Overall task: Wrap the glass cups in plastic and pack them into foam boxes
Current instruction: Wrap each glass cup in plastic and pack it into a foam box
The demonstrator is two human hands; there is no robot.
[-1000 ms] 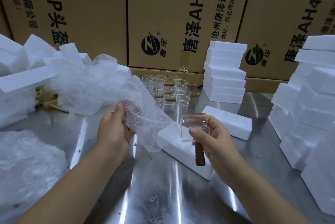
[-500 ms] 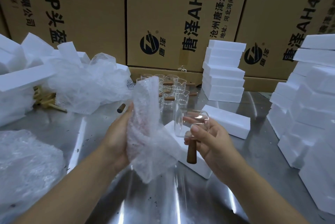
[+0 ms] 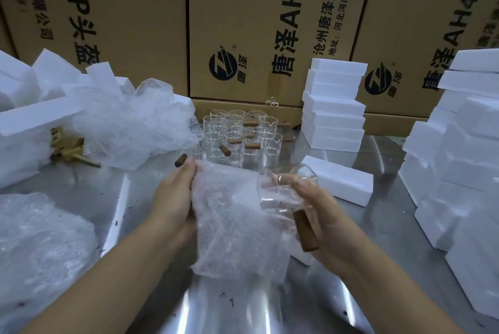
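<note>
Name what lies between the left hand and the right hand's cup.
The bubble wrap sheet, gripped by the left hand, spreads toward the glass cup; head view.

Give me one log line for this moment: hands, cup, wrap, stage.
left hand: grips bubble wrap | right hand: holds glass cup tilted, wooden handle toward person | cup beside wrap, not yet wrapped | stage: wrap start
</note>
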